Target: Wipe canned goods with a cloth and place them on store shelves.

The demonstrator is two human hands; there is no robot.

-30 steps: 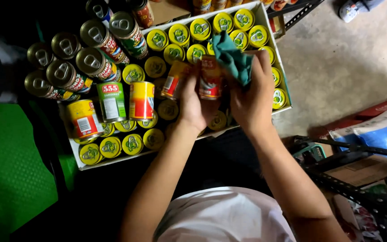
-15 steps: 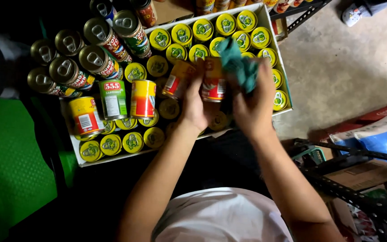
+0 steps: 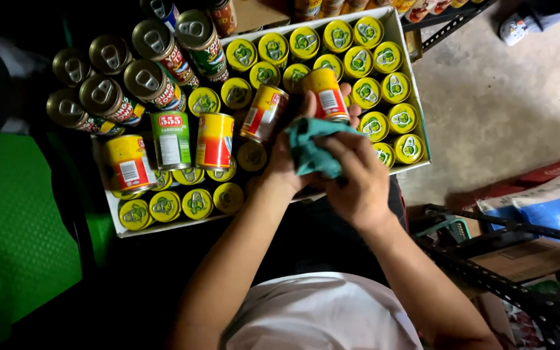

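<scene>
Scanning from the left, I pass loose cans [image 3: 170, 139] lying on the cardboard tray [image 3: 115, 220], then my left hand [image 3: 286, 165], fingers wrapped around a yellow-and-red can [image 3: 325, 91]. That can's long axis points up and away from my wrist, leaning slightly left. Just right, my right hand [image 3: 358, 181] pinches a teal cloth [image 3: 312, 152] against the can's lower end, touching it.

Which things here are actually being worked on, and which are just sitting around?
In use:
left hand, holding a yellow can
right hand, pressing a teal cloth on it

Sitting around:
white tray of cans
loose silver-topped cans
green mat
metal rack
</scene>
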